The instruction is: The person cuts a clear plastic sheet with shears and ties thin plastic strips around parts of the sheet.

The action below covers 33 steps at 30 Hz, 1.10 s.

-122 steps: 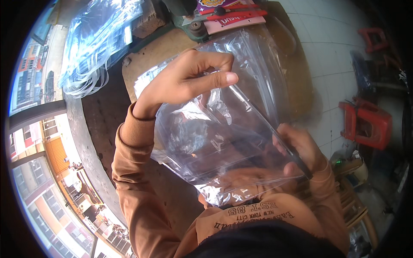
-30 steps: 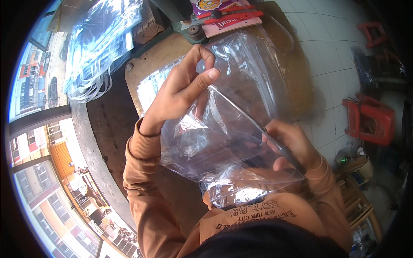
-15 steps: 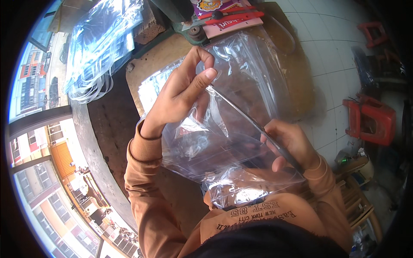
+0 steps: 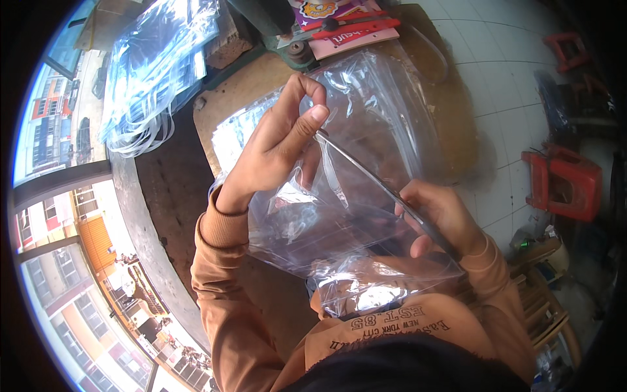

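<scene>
My left hand [image 4: 277, 140] is raised over the clear plastic sheeting [image 4: 366, 157], thumb and forefinger curled together in a pinch. What lies between those fingertips, if anything, is too small to make out. My right hand [image 4: 444, 219] is closed around the dark end of a long, thin metal tool [image 4: 372, 178]. It slants up to the left, its narrow tip just below my left thumb. Glossy plastic spreads under both hands and hangs over the near table edge toward my lap, where it crumples and reflects light [image 4: 375, 294].
A brown worktable [image 4: 460, 130] carries the plastic. At its far side are a green metal machine base [image 4: 299, 55], a red-handled tool [image 4: 353, 25] and printed packets [image 4: 356, 42]. Bundled clear bags [image 4: 160, 52] lie far left. Red stools [image 4: 565, 183] stand on the tiled floor to the right.
The view has shifted very slightly. Both hands and the metal tool keep nearly the same position, and the pinch and grip look unchanged.
</scene>
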### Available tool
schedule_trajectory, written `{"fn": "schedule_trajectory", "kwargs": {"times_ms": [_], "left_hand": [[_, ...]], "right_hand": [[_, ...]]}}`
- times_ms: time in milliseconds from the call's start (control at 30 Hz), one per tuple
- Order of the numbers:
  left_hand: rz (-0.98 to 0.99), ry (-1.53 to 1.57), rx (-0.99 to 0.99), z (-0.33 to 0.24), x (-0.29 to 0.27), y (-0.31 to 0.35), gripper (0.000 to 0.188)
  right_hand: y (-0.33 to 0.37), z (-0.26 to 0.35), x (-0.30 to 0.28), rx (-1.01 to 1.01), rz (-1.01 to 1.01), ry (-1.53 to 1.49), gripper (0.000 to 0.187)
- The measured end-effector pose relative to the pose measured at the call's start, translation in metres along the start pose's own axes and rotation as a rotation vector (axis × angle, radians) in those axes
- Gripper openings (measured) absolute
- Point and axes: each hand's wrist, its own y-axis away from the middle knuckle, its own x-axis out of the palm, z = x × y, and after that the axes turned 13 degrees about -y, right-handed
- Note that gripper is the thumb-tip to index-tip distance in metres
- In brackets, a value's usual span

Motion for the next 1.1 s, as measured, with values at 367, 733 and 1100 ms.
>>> {"fn": "schedule_trajectory", "kwargs": {"times_ms": [367,733,1100], "left_hand": [[-0.007,-0.018,-0.013,-0.002,0.0,0.001,0.022],[-0.001,-0.031,0.012,-0.002,0.0,0.002,0.023],[0.024,-0.021,-0.03,0.0,0.0,0.002,0.023]], "right_hand": [[0.001,-0.003,0.0,0.011,0.002,-0.026,0.055],[-0.001,0.001,-0.001,0.021,0.029,-0.002,0.059],[0.0,-0.002,-0.045,-0.219,-0.593,0.801,0.049]]}}
